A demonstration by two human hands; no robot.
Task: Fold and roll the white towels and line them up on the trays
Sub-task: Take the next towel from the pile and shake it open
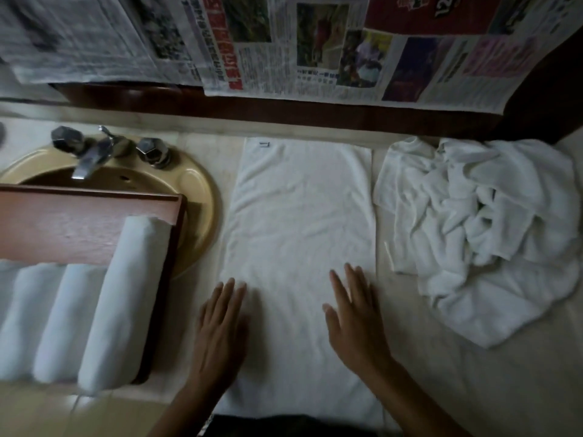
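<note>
Right of tray (94, 228), with rolled towels (123, 304) lined up: flat towel (299, 222) pressed by open left hand (220, 329), right hand (353, 320); unfolded pile (485, 222) left.

Both hands palm-down side by side, left hand (219, 329) and right hand (353, 316), fingers straight.

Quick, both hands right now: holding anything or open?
Left hand: open, fingers straight, flat on the spread white towel, holding nothing.
Right hand: open, fingers straight, flat on the same towel, holding nothing.
</note>
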